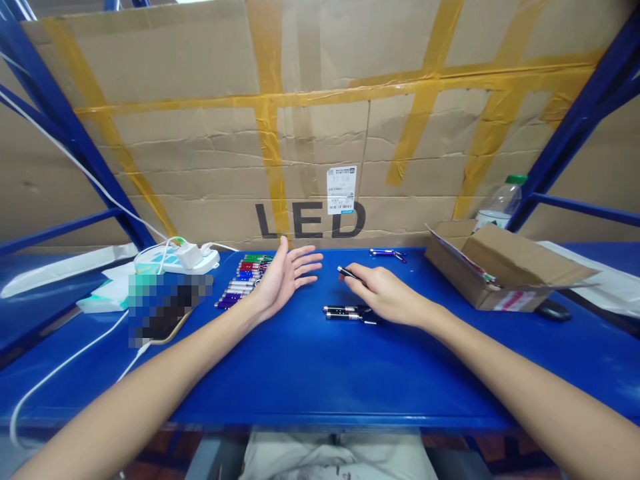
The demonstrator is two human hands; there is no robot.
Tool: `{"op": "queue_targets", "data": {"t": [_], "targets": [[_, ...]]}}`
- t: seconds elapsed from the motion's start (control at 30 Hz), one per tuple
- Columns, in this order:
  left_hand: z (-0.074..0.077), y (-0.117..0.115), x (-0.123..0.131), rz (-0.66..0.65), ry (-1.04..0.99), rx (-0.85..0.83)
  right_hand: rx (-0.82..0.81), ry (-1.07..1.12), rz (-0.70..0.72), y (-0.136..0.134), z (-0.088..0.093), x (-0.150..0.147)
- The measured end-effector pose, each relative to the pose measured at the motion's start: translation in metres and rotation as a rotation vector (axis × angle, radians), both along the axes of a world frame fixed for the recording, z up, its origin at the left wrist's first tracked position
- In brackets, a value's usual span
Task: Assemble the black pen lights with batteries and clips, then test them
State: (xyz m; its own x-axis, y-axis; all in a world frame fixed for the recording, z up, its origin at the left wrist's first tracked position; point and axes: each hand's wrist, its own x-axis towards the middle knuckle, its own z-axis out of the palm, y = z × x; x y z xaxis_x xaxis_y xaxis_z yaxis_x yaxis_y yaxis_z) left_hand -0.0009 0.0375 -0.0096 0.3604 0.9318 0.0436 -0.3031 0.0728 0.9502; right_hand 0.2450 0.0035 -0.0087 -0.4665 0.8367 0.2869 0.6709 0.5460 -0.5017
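My right hand (387,293) is closed around a black keychain penlight (345,271), whose silver-ringed end sticks out past my fingers. Below that hand, a pair of black penlights (343,316) lies on the blue table, one above the other, their right ends partly hidden by the hand. My left hand (285,277) is held over the table with its fingers spread and the palm turned to the right, holding nothing. Just left of it is a row of penlights (244,281) in green, red, blue, silver and purple; the left hand covers part of their keyring ends.
Purple penlights (385,253) lie at the table's back edge. At right are an open carton (480,280), a black mouse (554,311) and a bottle (503,200). A power strip (200,261), a phone (170,323) and cables are at left. A cardboard sheet (210,160) stands behind.
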Motion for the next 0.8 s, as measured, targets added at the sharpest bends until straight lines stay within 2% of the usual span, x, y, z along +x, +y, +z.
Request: {"op": "queue_targets", "data": {"t": [0.23,0.53,0.6,0.73,0.8], "targets": [[0.001,0.003,-0.006,-0.069,-0.114,-0.031,0.101,-0.126,0.075,-0.005,0.003,-0.002],[0.001,0.001,-0.004,-0.061,-0.132,-0.054,0.042,-0.191,0.17,-0.012,0.007,-0.007],[0.002,0.0,-0.003,-0.059,-0.127,-0.042,0.039,-0.206,0.158,-0.011,0.007,-0.007],[0.003,-0.003,-0.002,-0.038,-0.106,-0.002,0.059,-0.291,0.035,-0.006,0.006,-0.004],[0.003,-0.004,-0.002,-0.05,-0.092,0.007,0.029,-0.327,0.06,-0.007,0.006,-0.003]]}}
